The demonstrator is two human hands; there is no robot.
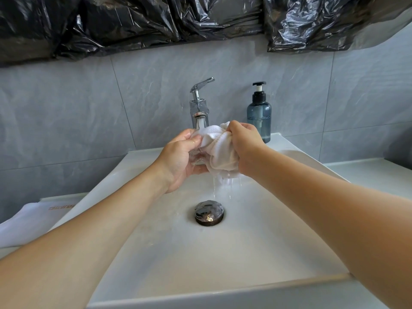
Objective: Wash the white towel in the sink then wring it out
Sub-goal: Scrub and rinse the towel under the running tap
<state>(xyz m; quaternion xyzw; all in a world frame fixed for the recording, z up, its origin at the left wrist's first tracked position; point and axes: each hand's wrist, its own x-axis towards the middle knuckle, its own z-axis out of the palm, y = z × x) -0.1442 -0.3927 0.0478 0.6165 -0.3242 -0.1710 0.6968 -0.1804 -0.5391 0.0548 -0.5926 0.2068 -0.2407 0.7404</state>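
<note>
Hands work a white towel (219,150) under the running faucet (199,108), above the far half of the sink (256,241). The right hand (244,148) has its grip clenched round the bunched cloth; the left hand (180,157) pinches its left edge between thumb and fingers. Water streams from the bundle toward the drain stopper (209,212). Soaked, the cloth looks soft, limp and heavier than when dry, likely slippery; taking hold at both ends of the bundle should suit wringing. A soap bottle (259,112) stands at far right.
</note>
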